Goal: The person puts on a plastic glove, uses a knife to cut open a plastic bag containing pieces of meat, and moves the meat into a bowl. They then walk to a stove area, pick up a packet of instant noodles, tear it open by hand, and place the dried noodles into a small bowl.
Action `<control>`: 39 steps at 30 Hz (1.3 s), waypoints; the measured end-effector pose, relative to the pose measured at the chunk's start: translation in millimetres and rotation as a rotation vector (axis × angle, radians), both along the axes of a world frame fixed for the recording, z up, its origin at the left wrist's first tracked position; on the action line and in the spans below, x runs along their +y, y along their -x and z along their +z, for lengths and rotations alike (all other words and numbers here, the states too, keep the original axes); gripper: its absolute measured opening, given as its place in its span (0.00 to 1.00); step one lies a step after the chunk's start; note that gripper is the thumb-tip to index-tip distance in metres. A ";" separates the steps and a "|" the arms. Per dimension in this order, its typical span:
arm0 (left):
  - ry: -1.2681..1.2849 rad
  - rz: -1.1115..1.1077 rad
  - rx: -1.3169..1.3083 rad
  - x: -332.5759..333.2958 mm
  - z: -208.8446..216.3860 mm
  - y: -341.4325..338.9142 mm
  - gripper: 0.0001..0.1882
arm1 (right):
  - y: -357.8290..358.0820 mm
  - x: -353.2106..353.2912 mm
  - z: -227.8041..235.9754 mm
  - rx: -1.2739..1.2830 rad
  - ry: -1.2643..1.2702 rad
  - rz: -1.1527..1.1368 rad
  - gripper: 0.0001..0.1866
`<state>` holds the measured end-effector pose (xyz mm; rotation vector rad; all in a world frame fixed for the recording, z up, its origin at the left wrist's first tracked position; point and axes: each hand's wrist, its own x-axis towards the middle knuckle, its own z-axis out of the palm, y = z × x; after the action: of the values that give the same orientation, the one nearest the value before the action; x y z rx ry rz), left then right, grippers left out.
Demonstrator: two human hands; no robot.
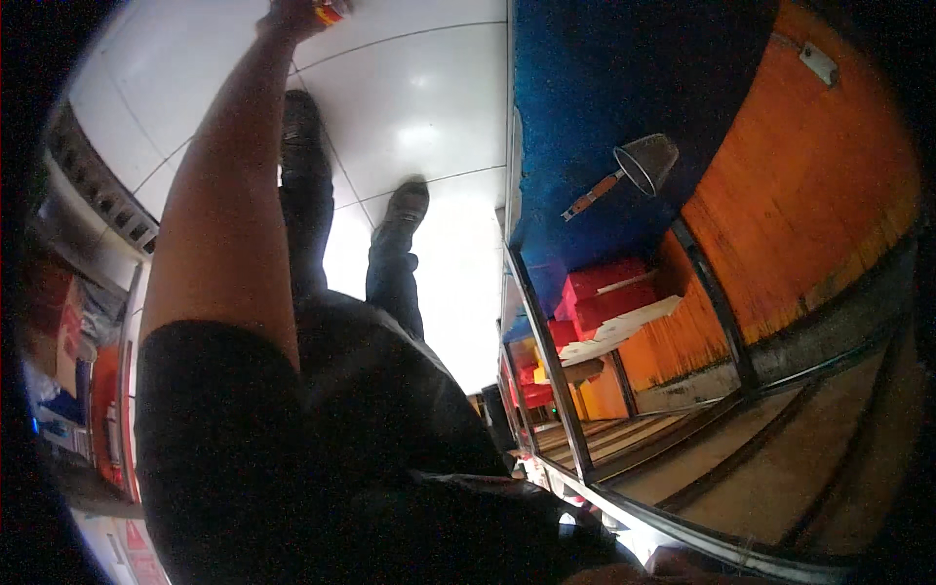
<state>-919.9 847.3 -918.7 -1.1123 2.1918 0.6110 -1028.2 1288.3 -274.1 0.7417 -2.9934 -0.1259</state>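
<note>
My left arm, bare below a dark short sleeve, stretches up to the top edge. There my left hand [295,18], partly cut off by the frame, is closed on a small red-and-yellow item [331,11]; its kind does not show. Below the hand is the white tiled floor [419,73]. My right hand does not show clearly. A dim brownish shape at the lower right edge may be part of my right arm, but no fingers can be made out.
On the right, a strainer [651,161] with a wooden handle lies against a blue surface [585,88]. Red boxes [609,297] sit beyond a metal-framed rack [551,366], beside an orange panel [780,224]. Crowded shelving [78,361] stands at left. My shoes [408,200] are on the floor.
</note>
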 end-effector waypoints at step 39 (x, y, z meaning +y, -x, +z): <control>-0.796 -0.829 0.822 104.1 813.2 14.3 0.14 | -2.0 -13.1 101.9 -0.025 0.372 -0.131 0.31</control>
<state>-934.2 951.5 -105.5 0.5509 2.3369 1.4912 -1026.2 1275.2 -172.2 0.5086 -2.9545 0.4249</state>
